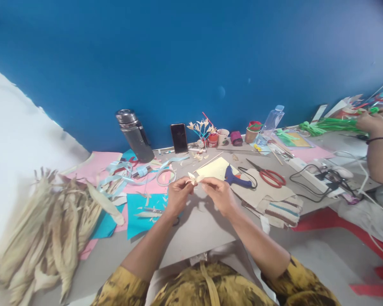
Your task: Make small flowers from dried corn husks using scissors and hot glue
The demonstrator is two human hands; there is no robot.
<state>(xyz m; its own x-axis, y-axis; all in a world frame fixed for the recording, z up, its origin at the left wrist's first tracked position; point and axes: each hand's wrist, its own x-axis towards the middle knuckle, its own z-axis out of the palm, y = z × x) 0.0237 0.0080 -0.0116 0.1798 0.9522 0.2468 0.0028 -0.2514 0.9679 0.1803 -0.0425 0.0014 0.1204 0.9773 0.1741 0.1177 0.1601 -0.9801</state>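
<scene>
Over the near middle of the table, my left hand (179, 194) pinches a small cream-coloured corn husk flower (192, 178) between thumb and fingertips. My right hand (219, 194) is close beside it, its thumb and fingers pressed together by the petals; what they hold, if anything, is too small to make out. Scissors (153, 211) and husk scraps lie on a blue sheet (135, 225) left of my hands. To the right rests a blue glue gun (238, 177). Similar finished flowers (201, 126) on blue stems stand at the back.
Dried corn husks (55, 229) are heaped at left. A flask (135, 138), a phone (179, 138) and a plastic bottle (271, 121) stand along the wall. Red-handled scissors (271, 177), a striped glove (281, 210) and a power strip (309, 174) lie right. Another person's hand (373, 123) holds green strands.
</scene>
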